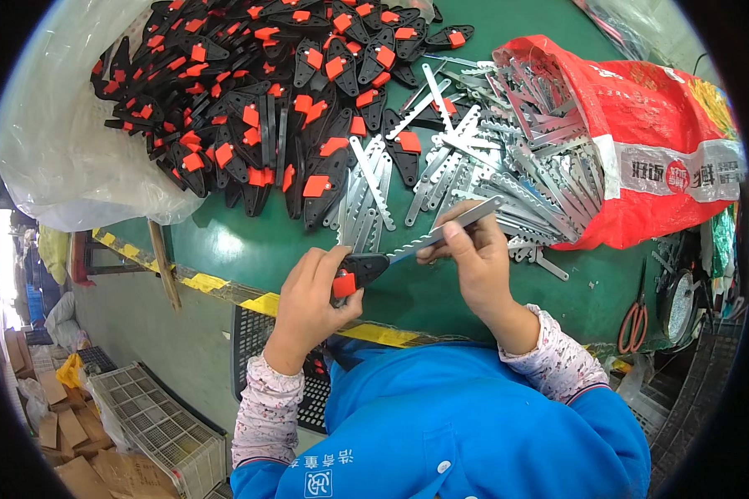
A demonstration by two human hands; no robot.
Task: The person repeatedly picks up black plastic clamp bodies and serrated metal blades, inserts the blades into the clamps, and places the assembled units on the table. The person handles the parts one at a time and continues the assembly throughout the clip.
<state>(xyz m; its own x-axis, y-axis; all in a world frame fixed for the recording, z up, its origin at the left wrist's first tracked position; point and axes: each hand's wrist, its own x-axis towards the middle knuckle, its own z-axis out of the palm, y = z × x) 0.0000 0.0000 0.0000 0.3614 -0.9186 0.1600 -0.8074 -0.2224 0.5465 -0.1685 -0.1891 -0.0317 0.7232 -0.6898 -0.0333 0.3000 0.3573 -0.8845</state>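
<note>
My left hand (314,293) is closed around a black plastic part (366,268) with a red tab, held above the table's near edge. Between thumb and fingers, my right hand (477,264) pinches a flat metal strip (424,241) with a toothed edge. The strip's left end meets the tip of the black part; whether it goes inside, I cannot tell. Just beyond my hands lies a pile of similar silvery notched strips (458,179). A large heap of black parts with red tabs (250,108) fills the far left.
A red woven sack (641,91) lies on its side at the right, strips spilling from its mouth. Clear plastic sheeting (50,150) borders the heap. Scissors with red-brown handles (633,326) are at the right edge. Yellow-striped tape (266,304) lines the green table's (233,241) near edge.
</note>
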